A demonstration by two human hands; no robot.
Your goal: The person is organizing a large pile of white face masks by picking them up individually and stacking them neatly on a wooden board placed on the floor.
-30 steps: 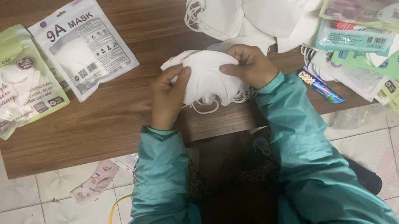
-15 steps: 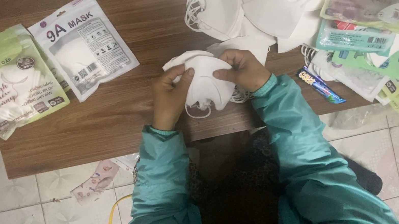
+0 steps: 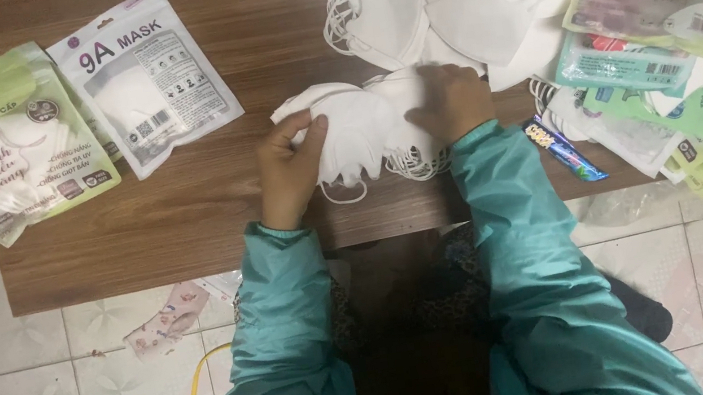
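Several white masks (image 3: 361,128) lie stacked at the desk (image 3: 190,210) edge — light, soft, floppy. Left hand (image 3: 288,165) pinches their left rim; right hand (image 3: 452,103) presses flat on top — best held by the edges.

Left hand (image 3: 291,165) gripping a stack of white masks (image 3: 361,133) on the wooden table (image 3: 189,201), right hand (image 3: 452,101) pressing its top, mask packets (image 3: 144,75) lying nearby
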